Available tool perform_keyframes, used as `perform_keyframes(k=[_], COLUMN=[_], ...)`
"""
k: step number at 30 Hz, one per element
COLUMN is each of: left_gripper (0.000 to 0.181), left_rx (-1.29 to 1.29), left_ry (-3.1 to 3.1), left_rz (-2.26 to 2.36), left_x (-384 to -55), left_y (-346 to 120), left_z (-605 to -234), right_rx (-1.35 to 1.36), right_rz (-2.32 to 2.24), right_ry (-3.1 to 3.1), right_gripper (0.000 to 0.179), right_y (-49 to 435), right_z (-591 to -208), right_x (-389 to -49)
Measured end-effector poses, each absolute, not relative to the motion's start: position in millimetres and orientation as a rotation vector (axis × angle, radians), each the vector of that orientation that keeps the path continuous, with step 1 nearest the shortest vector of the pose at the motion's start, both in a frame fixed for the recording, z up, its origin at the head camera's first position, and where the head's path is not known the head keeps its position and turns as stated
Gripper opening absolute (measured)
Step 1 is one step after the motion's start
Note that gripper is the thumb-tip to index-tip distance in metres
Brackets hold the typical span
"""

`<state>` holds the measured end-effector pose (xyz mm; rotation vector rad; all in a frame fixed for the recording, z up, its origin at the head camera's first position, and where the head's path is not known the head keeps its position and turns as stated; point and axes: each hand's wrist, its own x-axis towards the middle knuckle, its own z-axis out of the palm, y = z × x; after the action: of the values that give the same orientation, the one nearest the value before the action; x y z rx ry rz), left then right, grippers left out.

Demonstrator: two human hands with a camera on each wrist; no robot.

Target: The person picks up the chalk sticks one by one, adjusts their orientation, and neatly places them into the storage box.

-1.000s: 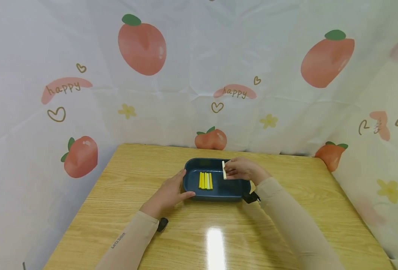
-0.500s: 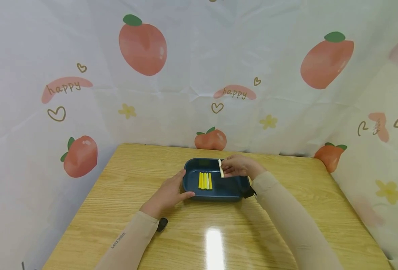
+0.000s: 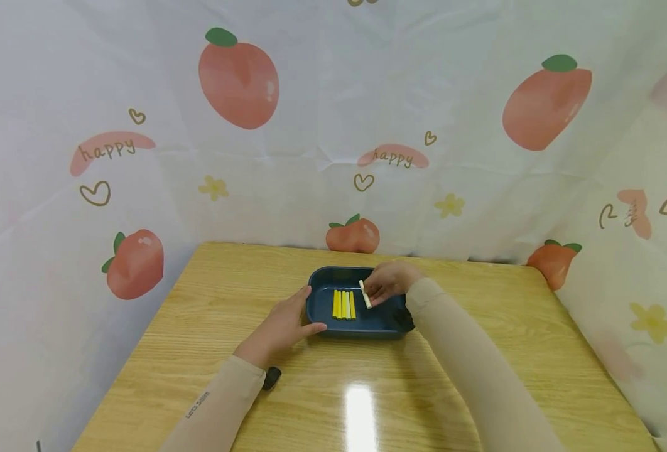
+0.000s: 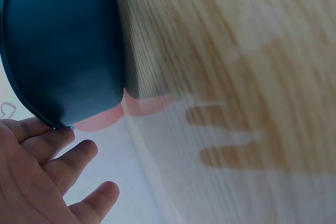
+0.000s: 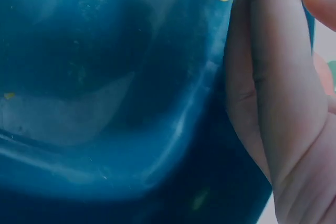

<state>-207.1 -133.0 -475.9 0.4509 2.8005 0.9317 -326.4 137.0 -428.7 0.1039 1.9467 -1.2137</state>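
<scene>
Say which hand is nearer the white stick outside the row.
Right. The right hand holds the white stick; the left hand is farther off, at the left end of the tray.

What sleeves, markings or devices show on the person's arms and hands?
Left sleeve: long, beige, small dark lettering on the forearm. Right sleeve: long, beige, no lettering visible. Small black device at the left wrist, another black piece at the right. Left hand and right hand: no gloves visible.
</scene>
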Motion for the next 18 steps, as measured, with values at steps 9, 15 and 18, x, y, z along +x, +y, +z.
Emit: perform_keyframes(k=[9,15,18], left_gripper=[0.099,0.099,0.099], left_rx=[0.447,0.441,0.441], left_ry=[2.802,2.8,2.799], left_rz=[0.951,0.942,0.94], left_x=[-206,-205,-205], left_y=[-133,-133,-133], left_z=[-475,-475,-475], right_rx=[0.183,0.226,0.226], right_rz=[-1.147,-1.151,-1.169], right_ry=[1.946,1.937,1.94], right_gripper=[0.018,0.017,0.016], right_y=[126,124,124], right_z=[-447,-455,-458], right_x=[-331,-331,-330])
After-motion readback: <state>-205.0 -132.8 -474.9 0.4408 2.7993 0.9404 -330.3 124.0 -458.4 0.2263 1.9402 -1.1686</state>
